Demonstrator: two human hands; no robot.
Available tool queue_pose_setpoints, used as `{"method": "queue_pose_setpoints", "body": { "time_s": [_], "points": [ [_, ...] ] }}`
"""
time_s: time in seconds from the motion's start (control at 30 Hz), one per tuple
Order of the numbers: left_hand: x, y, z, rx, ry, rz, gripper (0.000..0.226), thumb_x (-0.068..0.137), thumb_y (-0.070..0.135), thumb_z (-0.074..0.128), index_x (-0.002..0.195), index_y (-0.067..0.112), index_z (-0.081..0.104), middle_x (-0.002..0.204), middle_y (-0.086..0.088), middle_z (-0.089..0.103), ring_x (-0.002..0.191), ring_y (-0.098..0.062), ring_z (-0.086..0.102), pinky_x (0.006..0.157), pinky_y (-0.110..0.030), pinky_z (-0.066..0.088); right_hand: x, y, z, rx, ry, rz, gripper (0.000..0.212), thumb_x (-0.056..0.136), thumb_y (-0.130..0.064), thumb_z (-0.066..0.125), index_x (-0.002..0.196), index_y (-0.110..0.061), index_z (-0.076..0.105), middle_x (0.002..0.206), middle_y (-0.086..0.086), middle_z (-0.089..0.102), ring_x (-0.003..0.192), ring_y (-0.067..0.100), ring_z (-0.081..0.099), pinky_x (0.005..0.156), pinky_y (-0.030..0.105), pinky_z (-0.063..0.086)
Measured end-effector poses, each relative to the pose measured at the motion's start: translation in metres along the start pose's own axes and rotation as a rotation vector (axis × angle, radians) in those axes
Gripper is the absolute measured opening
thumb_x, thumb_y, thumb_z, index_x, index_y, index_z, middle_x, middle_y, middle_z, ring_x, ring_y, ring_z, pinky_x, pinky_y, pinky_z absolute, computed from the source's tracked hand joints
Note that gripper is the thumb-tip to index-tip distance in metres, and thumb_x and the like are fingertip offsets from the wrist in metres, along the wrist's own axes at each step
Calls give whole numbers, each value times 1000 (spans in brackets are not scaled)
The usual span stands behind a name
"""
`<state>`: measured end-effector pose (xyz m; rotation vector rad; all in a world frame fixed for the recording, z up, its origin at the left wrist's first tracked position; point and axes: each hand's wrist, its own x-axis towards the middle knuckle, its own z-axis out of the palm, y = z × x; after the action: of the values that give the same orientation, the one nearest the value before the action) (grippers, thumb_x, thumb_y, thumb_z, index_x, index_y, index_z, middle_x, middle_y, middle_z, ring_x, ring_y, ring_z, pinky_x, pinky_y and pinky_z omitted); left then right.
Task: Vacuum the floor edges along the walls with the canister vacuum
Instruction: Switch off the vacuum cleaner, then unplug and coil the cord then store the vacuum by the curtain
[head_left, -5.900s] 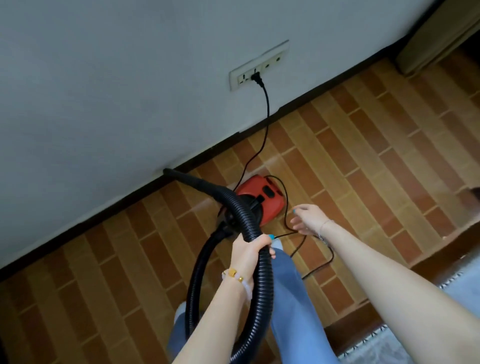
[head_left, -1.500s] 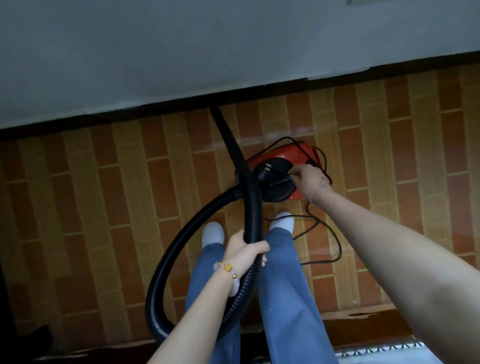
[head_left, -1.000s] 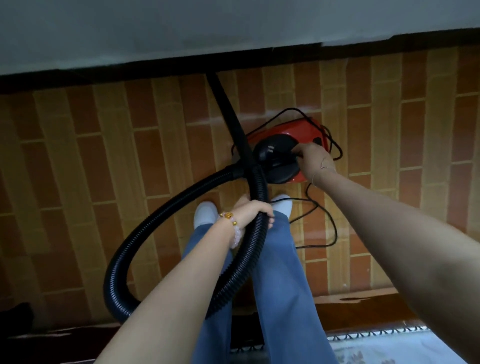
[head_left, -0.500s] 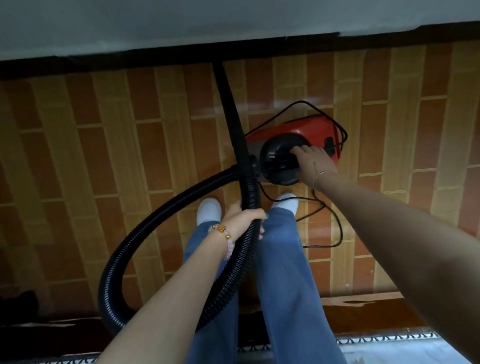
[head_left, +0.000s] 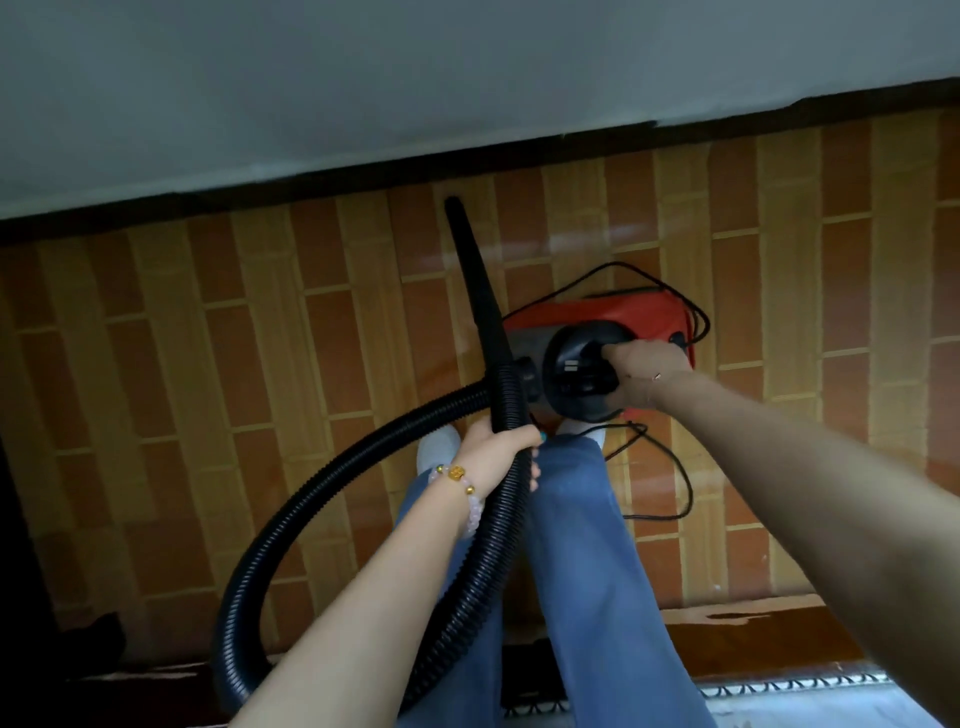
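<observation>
While standing over a brick-patterned floor (head_left: 208, 364), a person in blue jeans (head_left: 587, 571) and white shoes (head_left: 439, 447) handles a red canister vacuum (head_left: 623, 312), as seen from the head camera looking down. The left hand (head_left: 496, 449), with a beaded bracelet (head_left: 460, 475) at the wrist, is wrapped around the black ribbed hose (head_left: 311, 499) just behind the tapered crevice nozzle (head_left: 480, 291). The nozzle points away from the person, its tip close to the dark baseboard (head_left: 363, 176) that runs under the pale wall (head_left: 363, 78). From that grip the hose drops back toward the person, loops wide to the left and returns to the canister's front. The right hand (head_left: 649, 374) reaches down to the canister, fingers curled into the black handle (head_left: 576, 374) on top of it. The canister is just ahead of the person's feet, near the wall; whether it rests on the floor or is lifted cannot be told. A black power cord (head_left: 680, 483) loops around the canister's far side and trails over the floor to its right. A patterned rug edge (head_left: 805, 696) shows at the lower right.
</observation>
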<state>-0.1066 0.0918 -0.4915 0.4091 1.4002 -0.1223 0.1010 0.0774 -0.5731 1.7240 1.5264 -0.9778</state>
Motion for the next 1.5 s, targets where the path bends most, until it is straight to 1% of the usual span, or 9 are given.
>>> {"method": "queue_pose_setpoints", "body": {
  "time_s": [0.17,0.43,0.63,0.77,0.83,1.03,1.1,1.17,1.5],
  "points": [
    [-73,18,10,202,-119,-33,9,85,-1,56,81,2,49,64,-11,49,41,-15,51,39,-22,46,-81,12,-25,61,5,36,48,76,-39,63,119,-21,52,117,6,63,103,30,63,76,34,49],
    [-195,29,12,816,-158,124,20,79,9,59,89,10,41,63,-7,54,41,-14,54,44,-24,47,-227,8,-49,297,187,122,39,79,-35,55,113,-16,48,108,3,66,96,30,63,66,31,43],
    [-285,49,22,1480,-6,346,30,77,26,60,98,18,41,83,0,56,69,-18,60,56,-27,43,-327,11,-69,411,361,294,34,80,-31,57,110,-16,51,110,8,66,100,32,63,68,32,37],
    [-344,64,29,1977,190,604,46,88,18,52,130,17,31,120,-3,54,108,-26,59,84,-36,47,-374,8,-76,501,439,405,21,80,-29,53,97,-19,47,110,7,66,103,33,61,68,33,35],
    [-367,73,29,2154,297,806,49,91,17,50,135,18,29,123,-1,53,111,-26,58,78,-36,43,-395,4,-79,541,469,460,16,80,-30,51,90,-22,40,108,6,66,104,32,61,68,32,34],
    [-425,97,38,2247,403,1377,41,87,22,59,124,15,41,108,-2,58,95,-23,64,60,-35,35,-450,-8,-86,605,586,599,15,80,-30,51,86,-21,41,105,6,66,102,30,62,74,33,45],
    [-433,107,36,2230,355,1554,52,50,24,87,94,12,63,72,-2,61,57,-21,65,40,-29,37,-466,-10,-89,583,634,634,14,81,-30,50,90,-20,46,107,7,66,103,30,61,77,32,46],
    [-434,114,35,2206,355,1671,54,25,17,91,73,12,67,53,0,53,37,-21,55,32,-23,34,-482,-9,-90,581,667,665,21,80,-29,50,99,-19,53,106,7,66,102,31,62,77,32,46],
    [-446,132,106,2235,364,2007,41,41,18,88,73,15,62,56,2,51,42,-19,53,36,-27,37,-542,25,-84,660,770,824,25,77,-37,52,98,-24,59,105,3,68,103,30,63,81,33,46]
  ]
}}
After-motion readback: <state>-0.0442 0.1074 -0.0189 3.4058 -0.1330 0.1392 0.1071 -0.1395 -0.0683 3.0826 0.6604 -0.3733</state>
